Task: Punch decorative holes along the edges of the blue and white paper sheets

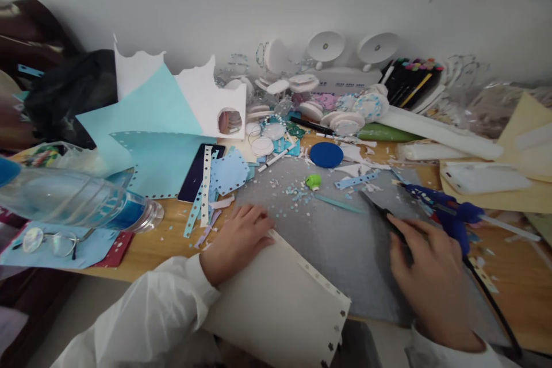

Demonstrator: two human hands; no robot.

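Note:
My left hand rests with curled fingers on the top left corner of a white sheet of card with punched edges, which lies over the near edge of a grey mat. My right hand lies on the mat at the right, its fingers closed round a thin black tool that points up and left. A blue glue gun lies just beyond the right hand.
A plastic water bottle lies on its side at the left, near a pair of glasses. Light blue paper, a dark phone, paper strips, a blue disc, white rolls and markers crowd the wooden table.

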